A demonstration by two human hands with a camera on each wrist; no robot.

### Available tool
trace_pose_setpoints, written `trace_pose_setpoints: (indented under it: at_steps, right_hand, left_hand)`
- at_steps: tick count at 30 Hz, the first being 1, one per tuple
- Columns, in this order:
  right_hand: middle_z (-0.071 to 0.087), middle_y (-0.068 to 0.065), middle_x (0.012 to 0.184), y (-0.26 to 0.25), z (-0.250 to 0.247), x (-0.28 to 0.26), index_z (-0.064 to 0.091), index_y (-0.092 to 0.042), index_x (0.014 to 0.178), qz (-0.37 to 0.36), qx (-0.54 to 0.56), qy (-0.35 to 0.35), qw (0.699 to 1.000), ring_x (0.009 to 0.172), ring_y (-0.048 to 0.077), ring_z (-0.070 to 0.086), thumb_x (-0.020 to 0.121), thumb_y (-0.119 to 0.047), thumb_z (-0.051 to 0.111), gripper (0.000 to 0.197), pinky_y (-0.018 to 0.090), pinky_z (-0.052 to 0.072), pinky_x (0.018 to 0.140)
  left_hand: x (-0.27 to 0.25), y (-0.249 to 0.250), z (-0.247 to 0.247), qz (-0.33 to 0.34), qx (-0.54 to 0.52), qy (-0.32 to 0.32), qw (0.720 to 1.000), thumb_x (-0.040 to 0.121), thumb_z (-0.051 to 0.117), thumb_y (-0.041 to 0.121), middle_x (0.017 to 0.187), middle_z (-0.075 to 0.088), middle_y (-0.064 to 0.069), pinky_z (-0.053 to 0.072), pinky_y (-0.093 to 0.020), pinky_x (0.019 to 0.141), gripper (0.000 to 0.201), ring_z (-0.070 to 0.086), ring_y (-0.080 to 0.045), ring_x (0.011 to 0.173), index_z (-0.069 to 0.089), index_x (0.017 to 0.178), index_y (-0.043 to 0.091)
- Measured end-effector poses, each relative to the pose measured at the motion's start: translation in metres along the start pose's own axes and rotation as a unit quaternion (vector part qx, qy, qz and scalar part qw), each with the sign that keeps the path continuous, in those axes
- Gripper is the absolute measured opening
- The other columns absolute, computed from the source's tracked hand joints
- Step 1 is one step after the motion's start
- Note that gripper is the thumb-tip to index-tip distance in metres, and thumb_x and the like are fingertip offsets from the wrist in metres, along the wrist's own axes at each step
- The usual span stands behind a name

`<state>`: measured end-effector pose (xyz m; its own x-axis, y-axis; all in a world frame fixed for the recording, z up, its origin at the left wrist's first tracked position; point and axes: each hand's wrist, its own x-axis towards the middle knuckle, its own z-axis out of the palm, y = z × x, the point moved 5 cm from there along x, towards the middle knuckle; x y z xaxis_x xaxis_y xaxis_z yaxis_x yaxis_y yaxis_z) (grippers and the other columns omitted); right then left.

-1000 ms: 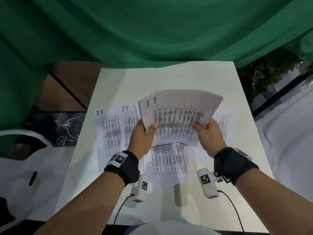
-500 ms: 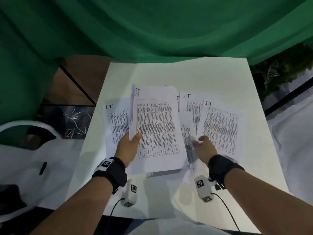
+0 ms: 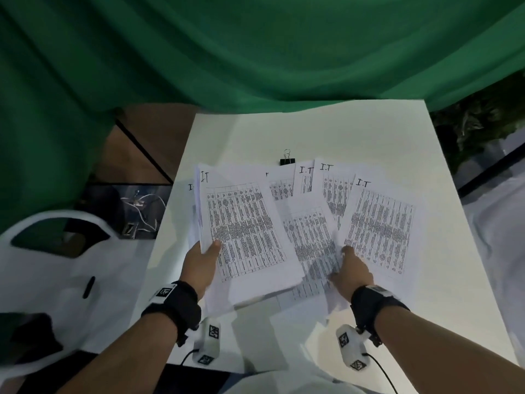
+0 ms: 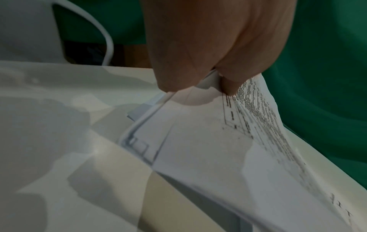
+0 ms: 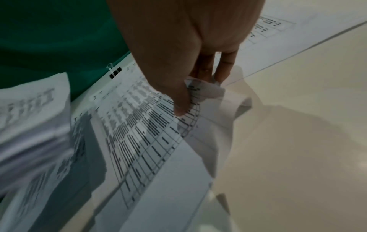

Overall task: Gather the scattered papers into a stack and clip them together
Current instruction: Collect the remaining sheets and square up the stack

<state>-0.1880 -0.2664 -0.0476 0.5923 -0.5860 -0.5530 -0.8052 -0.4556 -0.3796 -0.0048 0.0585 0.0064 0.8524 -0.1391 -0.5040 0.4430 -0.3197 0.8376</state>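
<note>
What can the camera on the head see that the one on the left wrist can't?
Only the head view shows the black binder clip beyond the papers, the loose sheets spread across the table, and the right hand picking at one of them. Only the left wrist view shows, close up, the stack's edge pinched between thumb and fingers. Both show the left hand gripping the gathered stack, the white table and the green cloth behind.

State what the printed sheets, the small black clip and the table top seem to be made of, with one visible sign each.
Printed sheets: thin matt paper; the edge curls under the right hand.
Black clip: probably painted metal with shiny wire loops.
Table top: smooth white, perhaps laminate; it shows a soft sheen.
</note>
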Motion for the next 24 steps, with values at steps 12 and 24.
trace_pose_setpoints:
  at_steps: [12,24]
  right_hand:
    - [0.075,0.015,0.101,-0.009,-0.149,-0.002,0.070,-0.014,0.109,-0.122,0.252,0.060,0.958,0.091,0.038,0.071,0.102,-0.018,0.066,0.009,0.051,0.059,0.083]
    - [0.072,0.004,0.126,-0.036,-0.116,-0.032,0.056,-0.020,0.133,-0.139,0.252,-0.069,0.955,0.112,0.026,0.070,0.094,-0.049,0.071,0.051,0.052,0.058,0.099]
  left_hand:
    - [-0.008,0.015,0.008,0.026,0.002,0.021,0.999,0.107,0.059,0.028,0.134,0.068,0.004,0.042,-0.041,0.118,0.039,0.061,-0.019,0.129,0.060,0.143,0.015]
    - [-0.034,0.037,0.108,0.011,-0.031,-0.123,0.992,0.103,0.065,0.038,0.129,0.075,0.008,0.048,-0.042,0.113,0.035,0.068,-0.015,0.124,0.065,0.135,0.025]
